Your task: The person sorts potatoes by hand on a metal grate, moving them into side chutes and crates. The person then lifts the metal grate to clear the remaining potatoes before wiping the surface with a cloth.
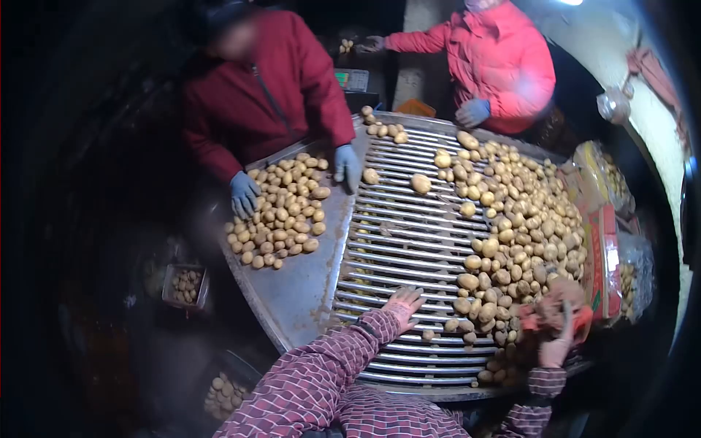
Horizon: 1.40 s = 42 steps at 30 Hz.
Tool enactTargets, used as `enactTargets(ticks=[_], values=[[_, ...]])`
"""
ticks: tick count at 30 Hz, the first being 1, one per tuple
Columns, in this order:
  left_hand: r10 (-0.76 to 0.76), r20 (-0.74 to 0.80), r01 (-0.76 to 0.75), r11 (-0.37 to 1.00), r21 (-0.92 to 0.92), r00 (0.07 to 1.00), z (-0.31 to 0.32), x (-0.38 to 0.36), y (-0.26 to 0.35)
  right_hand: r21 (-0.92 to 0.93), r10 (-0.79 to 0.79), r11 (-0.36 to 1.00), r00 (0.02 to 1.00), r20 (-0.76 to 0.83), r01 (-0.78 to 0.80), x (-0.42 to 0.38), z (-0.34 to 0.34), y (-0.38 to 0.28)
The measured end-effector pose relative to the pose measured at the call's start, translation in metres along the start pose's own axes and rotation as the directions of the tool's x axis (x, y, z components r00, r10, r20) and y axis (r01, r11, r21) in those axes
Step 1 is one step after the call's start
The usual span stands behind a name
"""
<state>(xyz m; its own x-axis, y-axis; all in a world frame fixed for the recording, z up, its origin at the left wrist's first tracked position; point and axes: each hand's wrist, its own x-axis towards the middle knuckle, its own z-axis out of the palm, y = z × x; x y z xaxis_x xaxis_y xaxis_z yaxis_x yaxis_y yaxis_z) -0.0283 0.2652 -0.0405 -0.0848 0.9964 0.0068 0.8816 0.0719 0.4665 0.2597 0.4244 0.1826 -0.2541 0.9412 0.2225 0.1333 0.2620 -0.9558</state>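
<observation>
My left hand [404, 306] lies with its fingers stretched out on the metal bars of the sorting grate [409, 252]. Nothing is held in it. At the lower right, my right hand [558, 347] grips a crumpled reddish-brown bundle [561, 305], which looks like a mesh sack or cloth; its exact kind I cannot make out. This bundle is beside the large heap of potatoes [522, 219] on the grate's right side. A single small potato [428, 335] rests on the bars near my left hand.
A co-worker in a dark red jacket [285, 80] has gloved hands by potatoes [281, 208] on the metal side plate [310, 281]. Another person in a pink jacket [504, 66] stands at the far end. A red box [604, 255] and filled plastic bags [634, 277] line the right.
</observation>
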Motion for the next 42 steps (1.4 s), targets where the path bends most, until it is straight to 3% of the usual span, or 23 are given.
enactTargets(ticks=[1,3,5,6,9,10,13,14,16,21,25,27,29,31,33,35,36,37,40,41,42], values=[[-0.008,0.001,0.008,1.000,-0.018,1.000,0.000,-0.001,-0.002,-0.529,-0.150,0.827,0.982,0.118,0.190,-0.002,-0.004,0.034],[-0.053,-0.025,0.050,0.994,-0.093,0.998,-0.009,-0.008,-0.004,-0.820,0.232,0.562,0.930,0.284,0.110,-0.005,-0.003,0.089],[-0.097,-0.049,0.085,0.975,-0.207,0.994,-0.007,-0.012,-0.023,-0.972,0.413,0.189,0.887,0.205,0.137,-0.008,0.011,0.108],[-0.161,-0.053,0.146,0.964,-0.225,0.986,-0.024,-0.018,-0.031,-0.980,0.494,0.172,0.852,0.176,0.102,-0.004,0.022,0.088],[-0.321,-0.091,0.315,0.946,-0.079,0.943,-0.038,-0.040,-0.080,-0.941,0.177,-0.012,0.927,0.330,0.337,-0.014,0.049,0.037],[-0.396,-0.062,0.392,0.917,-0.074,0.916,-0.048,-0.048,-0.093,-0.941,0.124,0.006,0.934,0.336,0.338,-0.018,0.044,0.050],[-0.446,-0.125,0.444,0.895,-0.043,0.886,-0.067,-0.066,-0.118,-0.992,0.258,0.026,0.958,0.126,0.124,-0.029,0.037,0.097],[-0.430,-0.155,0.438,0.899,0.020,0.889,-0.066,-0.066,-0.121,-0.993,0.251,0.012,0.961,0.117,0.118,-0.024,0.038,0.104],[-0.392,-0.193,0.421,0.895,0.145,0.900,-0.063,-0.066,-0.121,-0.989,0.252,0.019,0.957,0.145,0.145,-0.002,0.031,0.122],[-0.410,-0.122,0.426,0.887,0.178,0.904,-0.075,-0.059,-0.116,-0.951,0.205,0.098,0.929,0.307,0.293,0.039,0.024,0.154],[-0.429,-0.076,0.436,0.883,0.174,0.900,-0.076,-0.053,-0.116,-0.890,0.115,0.187,0.890,0.441,0.417,0.081,0.067,0.157],[-0.432,-0.078,0.439,0.880,0.182,0.898,-0.078,-0.052,-0.116,-0.862,0.174,0.268,0.859,0.482,0.430,0.096,0.086,0.165],[-0.429,-0.083,0.437,0.881,0.179,0.899,-0.076,-0.052,-0.118,-0.796,-0.125,0.306,0.851,0.510,0.522,0.122,0.098,0.224],[-0.433,-0.085,0.441,0.879,0.181,0.897,-0.080,-0.051,-0.115,-0.807,-0.079,0.356,0.876,0.477,0.471,0.152,0.137,0.205],[-0.438,-0.056,0.441,0.887,0.137,0.897,-0.082,-0.048,-0.116,-0.829,0.086,0.417,0.892,0.444,0.373,0.182,0.153,0.200],[-0.443,-0.071,0.448,0.882,0.144,0.894,-0.077,-0.050,-0.118,-0.797,-0.010,0.386,0.866,0.500,0.464,0.202,0.160,0.199],[-0.444,-0.067,0.449,0.880,0.156,0.893,-0.077,-0.052,-0.119,-0.785,0.004,0.433,0.870,0.493,0.442,0.222,0.163,0.207],[-0.445,-0.058,0.449,0.881,0.151,0.893,-0.077,-0.055,-0.119,-0.820,0.075,0.378,0.868,0.490,0.430,0.237,0.179,0.192],[-0.462,-0.034,0.460,0.867,0.190,0.886,-0.081,-0.051,-0.119,-0.837,-0.041,0.240,0.867,0.497,0.492,0.274,0.235,0.139],[-0.462,-0.033,0.460,0.869,0.183,0.886,-0.081,-0.052,-0.120,-0.861,-0.056,0.155,0.874,0.483,0.485,0.287,0.245,0.140],[-0.458,-0.034,0.457,0.872,0.176,0.888,-0.081,-0.052,-0.120,-0.872,-0.095,0.177,0.890,0.446,0.456,0.303,0.249,0.161]])
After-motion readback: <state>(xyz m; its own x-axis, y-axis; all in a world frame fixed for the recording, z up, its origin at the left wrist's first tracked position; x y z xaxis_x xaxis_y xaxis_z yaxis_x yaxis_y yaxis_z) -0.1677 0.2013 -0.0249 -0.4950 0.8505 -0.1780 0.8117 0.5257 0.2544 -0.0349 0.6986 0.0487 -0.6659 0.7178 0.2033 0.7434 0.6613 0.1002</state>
